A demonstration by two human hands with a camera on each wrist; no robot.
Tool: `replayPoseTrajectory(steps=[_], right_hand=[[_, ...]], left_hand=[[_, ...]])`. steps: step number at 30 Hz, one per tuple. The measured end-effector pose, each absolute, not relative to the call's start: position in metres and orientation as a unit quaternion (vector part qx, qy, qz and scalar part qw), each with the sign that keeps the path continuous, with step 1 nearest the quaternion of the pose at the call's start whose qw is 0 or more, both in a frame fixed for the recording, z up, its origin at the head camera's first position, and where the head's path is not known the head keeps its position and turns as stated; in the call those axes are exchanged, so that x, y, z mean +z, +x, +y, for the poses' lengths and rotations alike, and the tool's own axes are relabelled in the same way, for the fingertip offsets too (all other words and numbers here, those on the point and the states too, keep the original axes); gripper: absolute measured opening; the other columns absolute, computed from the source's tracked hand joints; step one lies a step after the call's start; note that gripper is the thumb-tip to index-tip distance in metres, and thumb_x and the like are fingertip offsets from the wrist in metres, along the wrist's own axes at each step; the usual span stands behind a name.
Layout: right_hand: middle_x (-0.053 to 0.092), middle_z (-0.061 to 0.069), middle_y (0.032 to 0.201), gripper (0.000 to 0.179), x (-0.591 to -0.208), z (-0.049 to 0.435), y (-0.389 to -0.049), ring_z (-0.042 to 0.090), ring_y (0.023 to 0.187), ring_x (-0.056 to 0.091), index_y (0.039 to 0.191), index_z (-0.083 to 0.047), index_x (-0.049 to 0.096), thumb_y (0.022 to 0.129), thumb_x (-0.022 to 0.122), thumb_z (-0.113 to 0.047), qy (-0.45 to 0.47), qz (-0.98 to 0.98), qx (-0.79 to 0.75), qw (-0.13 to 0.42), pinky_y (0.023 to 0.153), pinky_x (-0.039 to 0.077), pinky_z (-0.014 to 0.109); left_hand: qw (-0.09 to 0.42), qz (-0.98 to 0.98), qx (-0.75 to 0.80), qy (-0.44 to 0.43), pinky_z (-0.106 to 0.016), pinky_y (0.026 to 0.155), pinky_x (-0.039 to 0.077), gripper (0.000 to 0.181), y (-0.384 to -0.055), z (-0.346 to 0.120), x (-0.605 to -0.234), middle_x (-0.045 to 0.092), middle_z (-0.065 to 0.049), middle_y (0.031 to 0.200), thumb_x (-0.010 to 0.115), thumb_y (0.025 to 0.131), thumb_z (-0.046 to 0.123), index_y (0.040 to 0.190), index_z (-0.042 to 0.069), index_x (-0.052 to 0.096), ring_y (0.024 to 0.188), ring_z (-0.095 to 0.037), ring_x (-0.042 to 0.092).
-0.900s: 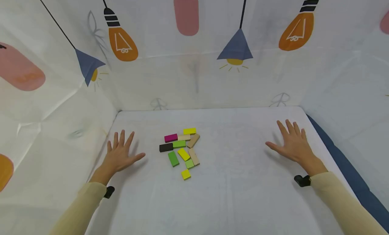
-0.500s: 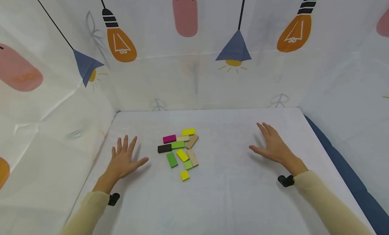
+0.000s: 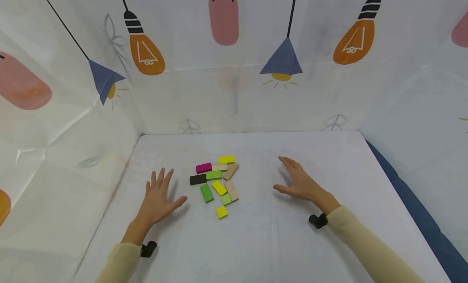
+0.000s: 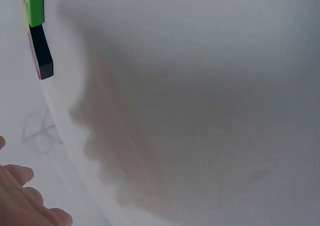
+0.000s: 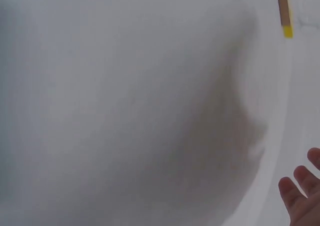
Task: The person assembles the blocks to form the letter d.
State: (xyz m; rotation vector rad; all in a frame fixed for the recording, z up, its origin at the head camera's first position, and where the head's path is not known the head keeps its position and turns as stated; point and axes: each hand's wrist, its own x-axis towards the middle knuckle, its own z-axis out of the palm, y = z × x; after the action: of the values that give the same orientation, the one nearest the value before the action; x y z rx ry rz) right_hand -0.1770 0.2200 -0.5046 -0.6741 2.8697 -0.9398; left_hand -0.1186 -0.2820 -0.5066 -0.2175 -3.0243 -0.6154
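Observation:
A loose cluster of small coloured blocks lies left of centre on the white table in the head view. It includes a magenta block, a black block, a dark green block, a yellow block and several tan and light green ones. My left hand hovers left of the cluster, fingers spread and thumb toward the blocks. To the right of it, my right hand is held over the table, fingers extended and thumb apart. Both hands hold nothing. In the left wrist view the black block shows at upper left.
The white table carries the blocks and both hands' shadows. Behind it hangs a pale curtain printed with lamps and bulbs, which also covers the left side. A dark blue strip of fabric runs along the right edge.
My right hand has moved left toward the blocks, its fingers drawing closer together. The left hand has shifted right and slightly nearer me. The blocks have stayed in place.

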Motion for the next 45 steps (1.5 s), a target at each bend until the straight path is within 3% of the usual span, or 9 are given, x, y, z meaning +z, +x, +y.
replayPoseTrajectory(steps=[18, 25, 32, 38, 45], right_hand=[[0.030, 0.015, 0.167, 0.101, -0.516, 0.134, -0.176, 0.036, 0.153, 0.032, 0.163, -0.012, 0.027, 0.086, 0.076, -0.057, -0.298, 0.902, -0.295, 0.101, 0.119, 0.036, 0.058], [0.037, 0.010, 0.164, 0.095, -0.519, 0.109, -0.178, 0.028, 0.151, 0.038, 0.161, -0.012, 0.032, 0.088, 0.075, -0.054, -0.338, 0.892, -0.270, 0.133, 0.121, 0.037, 0.048], [0.043, 0.008, 0.161, 0.086, -0.520, 0.095, -0.182, 0.026, 0.150, 0.040, 0.158, -0.010, 0.038, 0.089, 0.075, -0.047, -0.352, 0.889, -0.256, 0.144, 0.122, 0.035, 0.046], [0.045, 0.006, 0.159, 0.082, -0.522, 0.087, -0.187, 0.024, 0.148, 0.041, 0.156, -0.014, 0.042, 0.088, 0.074, -0.047, -0.351, 0.889, -0.255, 0.144, 0.122, 0.036, 0.044], [0.048, 0.006, 0.155, 0.077, -0.523, 0.081, -0.191, 0.025, 0.146, 0.042, 0.152, -0.014, 0.047, 0.086, 0.076, -0.041, -0.368, 0.884, -0.256, 0.132, 0.122, 0.036, 0.046]], left_hand=[[0.092, -0.942, -0.322, -0.022, -0.075, 0.120, 0.008, 0.101, -0.091, -0.259, -0.509, 0.020, -0.024, 0.169, 0.078, 0.085, 0.048, 0.164, 0.014, 0.024, 0.155, -0.054, 0.003], [0.093, -0.934, -0.345, 0.002, -0.073, 0.121, 0.006, 0.103, -0.079, -0.253, -0.511, 0.020, -0.022, 0.169, 0.078, 0.086, 0.044, 0.165, 0.016, 0.019, 0.157, -0.050, 0.000], [0.089, -0.922, -0.375, 0.030, -0.079, 0.115, 0.014, 0.103, -0.072, -0.246, -0.510, 0.018, -0.015, 0.171, 0.078, 0.086, 0.042, 0.166, 0.021, 0.016, 0.159, -0.043, -0.002], [0.078, -0.924, -0.373, 0.030, -0.071, 0.122, 0.015, 0.102, -0.072, -0.240, -0.509, 0.017, -0.012, 0.172, 0.076, 0.088, 0.043, 0.166, 0.022, 0.015, 0.160, -0.041, 0.005], [0.079, -0.921, -0.380, 0.021, -0.073, 0.117, 0.024, 0.100, -0.074, -0.233, -0.511, 0.022, -0.011, 0.171, 0.078, 0.087, 0.041, 0.166, 0.021, 0.019, 0.158, -0.040, 0.015]])
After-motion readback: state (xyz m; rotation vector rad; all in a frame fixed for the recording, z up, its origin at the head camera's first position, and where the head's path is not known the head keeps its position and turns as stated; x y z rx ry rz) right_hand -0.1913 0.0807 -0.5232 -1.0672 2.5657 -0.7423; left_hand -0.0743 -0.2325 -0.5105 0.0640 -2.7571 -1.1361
